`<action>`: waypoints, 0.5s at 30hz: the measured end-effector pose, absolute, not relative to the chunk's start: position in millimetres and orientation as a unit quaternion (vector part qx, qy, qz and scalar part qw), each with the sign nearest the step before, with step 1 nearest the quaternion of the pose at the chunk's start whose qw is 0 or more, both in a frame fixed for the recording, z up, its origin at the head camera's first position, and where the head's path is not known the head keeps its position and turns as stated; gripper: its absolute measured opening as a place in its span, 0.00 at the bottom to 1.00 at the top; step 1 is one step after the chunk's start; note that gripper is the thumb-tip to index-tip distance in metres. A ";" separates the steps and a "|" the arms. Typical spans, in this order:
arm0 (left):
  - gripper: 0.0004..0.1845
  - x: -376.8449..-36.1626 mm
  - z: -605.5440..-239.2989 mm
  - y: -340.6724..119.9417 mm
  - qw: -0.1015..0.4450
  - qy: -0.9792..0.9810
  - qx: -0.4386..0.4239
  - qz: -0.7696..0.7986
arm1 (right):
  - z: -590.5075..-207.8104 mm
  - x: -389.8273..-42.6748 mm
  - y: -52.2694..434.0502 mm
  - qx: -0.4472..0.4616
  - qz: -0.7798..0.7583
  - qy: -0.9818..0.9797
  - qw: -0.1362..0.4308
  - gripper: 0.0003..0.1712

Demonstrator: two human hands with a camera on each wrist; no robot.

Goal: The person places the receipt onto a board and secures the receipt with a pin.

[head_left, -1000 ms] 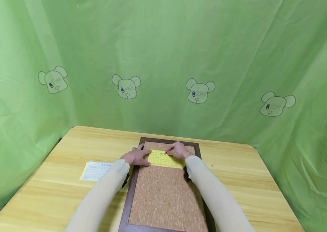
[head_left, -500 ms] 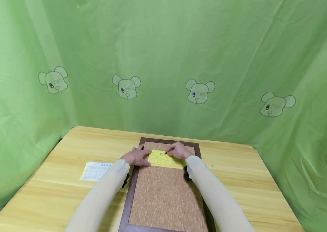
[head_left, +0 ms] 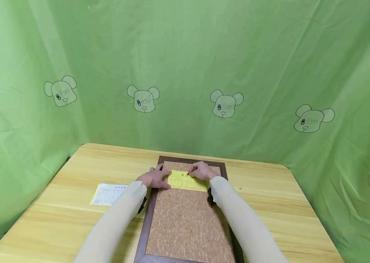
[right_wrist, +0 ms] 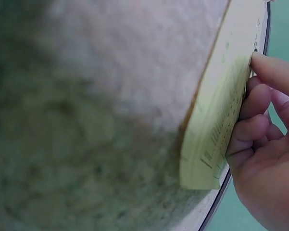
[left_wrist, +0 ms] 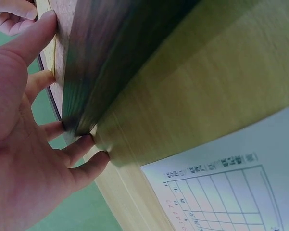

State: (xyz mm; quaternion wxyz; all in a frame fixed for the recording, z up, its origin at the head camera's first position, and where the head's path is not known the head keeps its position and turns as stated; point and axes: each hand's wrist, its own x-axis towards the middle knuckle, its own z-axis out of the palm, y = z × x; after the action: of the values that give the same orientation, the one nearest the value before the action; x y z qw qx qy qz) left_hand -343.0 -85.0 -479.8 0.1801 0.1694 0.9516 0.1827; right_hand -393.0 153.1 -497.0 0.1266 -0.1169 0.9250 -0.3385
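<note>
A cork board (head_left: pixel 185 219) in a dark brown frame (head_left: pixel 149 215) lies on the wooden table (head_left: pixel 270 204). Near its far end lies a yellow printed slip (head_left: pixel 185 181). My left hand (head_left: pixel 154 179) lies flat with straight fingers on the slip's left end and the frame. The left wrist view shows the left hand (left_wrist: pixel 29 144) spread over the frame's edge (left_wrist: pixel 101 57). My right hand (head_left: pixel 201 170) has its fingers curled at the slip's top right. In the right wrist view those curled fingers (right_wrist: pixel 259 130) lean on the slip (right_wrist: pixel 216 120), with a small dark speck at the index fingertip.
A pale printed form (head_left: pixel 107 193) with a table grid lies on the table left of the board, also seen in the left wrist view as the form (left_wrist: pixel 231 187). Green cloth with bear prints (head_left: pixel 226 102) hangs behind and to both sides of the table.
</note>
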 end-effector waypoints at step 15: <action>0.39 -343.5 -481.3 -85.5 0.180 0.953 0.170 0.177 | -496.5 -390.3 151.1 -0.120 -0.318 0.935 0.105 0.02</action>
State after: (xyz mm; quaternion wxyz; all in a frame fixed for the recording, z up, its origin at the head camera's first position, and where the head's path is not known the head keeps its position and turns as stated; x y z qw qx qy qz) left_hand -343.5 -85.5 -481.3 0.1797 0.1699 0.9526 0.1773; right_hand -390.3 151.1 -496.5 0.1050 -0.1202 0.9346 -0.3178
